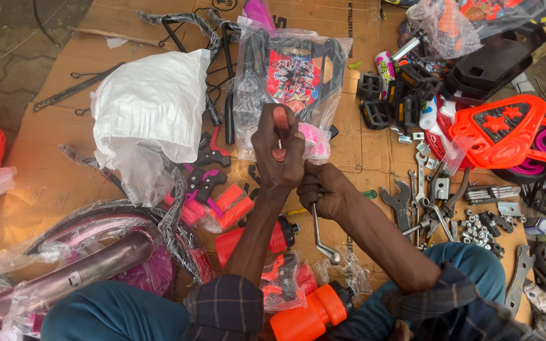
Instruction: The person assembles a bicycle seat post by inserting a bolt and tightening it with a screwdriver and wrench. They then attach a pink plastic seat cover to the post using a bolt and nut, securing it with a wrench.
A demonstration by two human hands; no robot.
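Left hand point(278, 151) wrapped tight around a red-handled tool point(280, 120), handle poking out of the fist toward 12 o'clock, long axis running 12 to 6. Right hand point(323, 189) just beside it at 4 o'clock, fingers closed on the upper end of a steel crank arm point(321, 235). Crank slanting from the fist down toward 5 o'clock, ending in a round eye over the cardboard sheet point(361, 158) spread on the floor. Knuckles of both fists touching or nearly so; tool tip hidden inside the grip. Right hand nearer the crank, left nearer the tool. Further out: bagged printed plate point(295, 72) at 12, white plastic bag point(150, 104) at 10, orange bottles point(311, 312) at 6, spanners point(402, 202) and loose nuts point(481, 224) at 3, black pedals point(374, 113) at 1.
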